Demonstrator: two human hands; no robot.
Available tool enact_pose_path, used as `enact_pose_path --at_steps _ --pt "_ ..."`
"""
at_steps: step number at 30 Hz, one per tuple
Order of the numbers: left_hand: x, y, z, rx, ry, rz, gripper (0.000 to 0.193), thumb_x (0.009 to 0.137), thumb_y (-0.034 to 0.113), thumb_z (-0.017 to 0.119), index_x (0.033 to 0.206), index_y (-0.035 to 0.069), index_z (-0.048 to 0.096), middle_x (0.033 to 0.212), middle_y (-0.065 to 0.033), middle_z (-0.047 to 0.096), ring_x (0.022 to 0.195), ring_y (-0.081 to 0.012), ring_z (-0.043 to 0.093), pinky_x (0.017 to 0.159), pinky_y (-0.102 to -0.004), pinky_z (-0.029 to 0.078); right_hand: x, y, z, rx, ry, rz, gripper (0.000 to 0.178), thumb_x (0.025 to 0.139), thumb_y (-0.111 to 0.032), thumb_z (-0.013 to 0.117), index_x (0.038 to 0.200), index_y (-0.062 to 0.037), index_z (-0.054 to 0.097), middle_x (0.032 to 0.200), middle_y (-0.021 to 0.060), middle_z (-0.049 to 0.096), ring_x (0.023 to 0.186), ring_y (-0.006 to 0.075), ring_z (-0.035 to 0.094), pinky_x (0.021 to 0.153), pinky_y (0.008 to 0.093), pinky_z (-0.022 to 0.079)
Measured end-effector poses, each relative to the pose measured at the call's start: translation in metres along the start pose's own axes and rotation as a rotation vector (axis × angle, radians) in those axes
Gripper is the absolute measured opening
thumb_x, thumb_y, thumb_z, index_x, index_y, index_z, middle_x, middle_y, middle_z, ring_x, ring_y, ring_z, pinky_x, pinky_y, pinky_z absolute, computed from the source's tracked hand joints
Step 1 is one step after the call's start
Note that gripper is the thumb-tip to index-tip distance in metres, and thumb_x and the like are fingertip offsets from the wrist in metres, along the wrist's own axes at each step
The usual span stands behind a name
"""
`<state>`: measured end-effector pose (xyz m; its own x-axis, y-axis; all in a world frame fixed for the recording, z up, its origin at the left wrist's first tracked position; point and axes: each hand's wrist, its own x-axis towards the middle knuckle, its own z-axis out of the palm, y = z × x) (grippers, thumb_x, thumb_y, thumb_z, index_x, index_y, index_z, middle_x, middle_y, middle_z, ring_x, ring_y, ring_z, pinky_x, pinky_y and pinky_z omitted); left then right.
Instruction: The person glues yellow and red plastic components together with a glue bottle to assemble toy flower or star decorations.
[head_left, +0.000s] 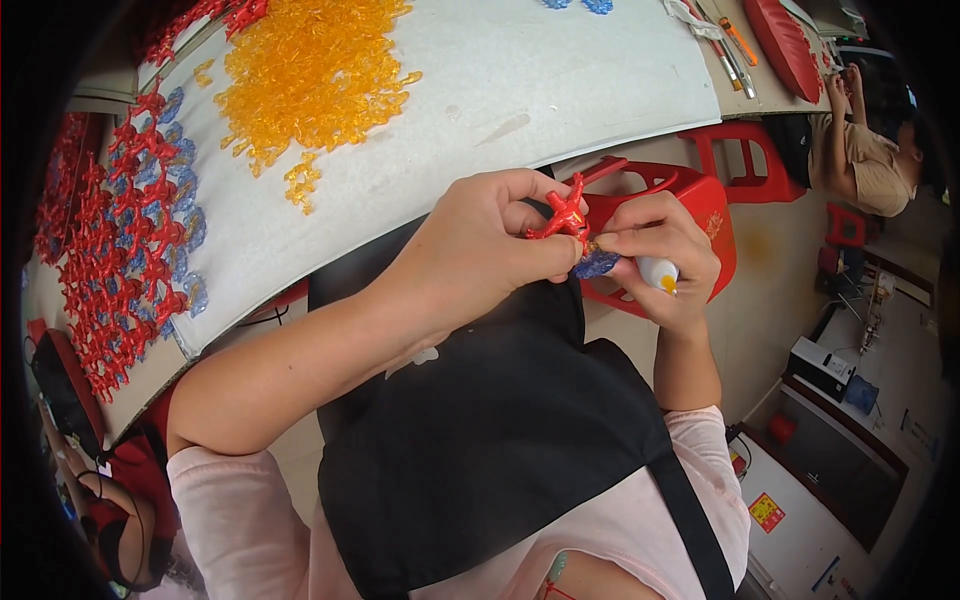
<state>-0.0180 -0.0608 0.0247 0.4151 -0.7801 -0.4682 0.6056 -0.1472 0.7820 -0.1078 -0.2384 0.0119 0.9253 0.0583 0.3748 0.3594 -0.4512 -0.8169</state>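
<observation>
Above my black apron [480, 430], my left hand [470, 245] is closed on a small glossy red figurine [566, 214] with outstretched limbs. A translucent blue piece [597, 264] is at its lower end, with a bit of yellow between them. My right hand [675, 240] pinches there with thumb and fingertips. Tucked in that same hand is a small white tube or bottle [656, 271] with a yellow tip. Fingers partly cover where the red and blue parts meet, so I cannot tell if they are joined.
On the white-covered table [560, 85] lies a heap of translucent orange-yellow pieces [310, 80]. Rows of red figurines [110, 250] on blue bases fill the left end. A red tray [782, 50] and an orange marker [738, 41] are far right. Red stools [715, 240] stand below; a co-worker [870, 160] sits right.
</observation>
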Motion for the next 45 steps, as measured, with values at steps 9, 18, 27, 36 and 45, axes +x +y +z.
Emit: enact_pose_path --at_steps 9,18,27,36,45 --pt "0.001 -0.001 -0.001 0.004 -0.012 0.008 0.03 0.074 0.009 0.06 0.102 -0.001 0.054 0.08 -0.0065 0.062 0.071 -0.0095 0.055 0.07 -0.02 0.044 0.001 0.0 0.0 -0.022 -0.001 0.001 0.02 0.063 -0.001 0.071 0.082 -0.0028 0.065 0.08 0.0079 0.056 0.07 0.0153 0.055 0.055 0.0242 0.044" --pt "0.003 0.003 -0.01 -0.075 -0.082 0.006 0.033 0.078 0.01 0.059 0.108 -0.001 0.051 0.087 -0.0075 0.06 0.072 -0.0095 0.056 0.071 -0.0209 0.044 0.003 0.004 0.002 -0.049 0.058 -0.007 0.024 0.062 0.001 0.07 0.085 -0.0029 0.064 0.083 0.0092 0.059 0.075 0.0179 0.057 0.059 0.0257 0.046" --pt "0.006 0.002 -0.01 -0.073 -0.093 0.024 0.031 0.077 0.009 0.059 0.106 -0.002 0.051 0.085 -0.0065 0.059 0.073 -0.0088 0.055 0.071 -0.0213 0.045 0.005 0.002 0.001 -0.076 0.038 -0.032 0.025 0.061 0.001 0.07 0.085 -0.0033 0.064 0.083 0.0092 0.059 0.076 0.0186 0.057 0.061 0.0266 0.046" --pt "0.007 0.002 -0.006 -0.053 -0.059 0.024 0.031 0.077 0.007 0.06 0.106 -0.001 0.052 0.083 -0.0067 0.06 0.072 -0.0087 0.055 0.07 -0.0205 0.044 0.002 0.0 0.001 -0.088 0.052 -0.002 0.026 0.061 0.0 0.071 0.086 -0.005 0.066 0.082 0.0077 0.056 0.07 0.0159 0.057 0.057 0.0255 0.046" --pt "0.01 -0.001 0.0 -0.026 -0.027 0.043 0.029 0.077 0.006 0.059 0.105 -0.001 0.053 0.083 -0.0061 0.06 0.07 -0.0083 0.054 0.069 -0.0198 0.044 -0.003 0.002 -0.001 -0.139 0.065 -0.019 0.025 0.061 -0.001 0.07 0.085 -0.0053 0.066 0.081 0.0064 0.056 0.068 0.0153 0.056 0.055 0.0246 0.045"
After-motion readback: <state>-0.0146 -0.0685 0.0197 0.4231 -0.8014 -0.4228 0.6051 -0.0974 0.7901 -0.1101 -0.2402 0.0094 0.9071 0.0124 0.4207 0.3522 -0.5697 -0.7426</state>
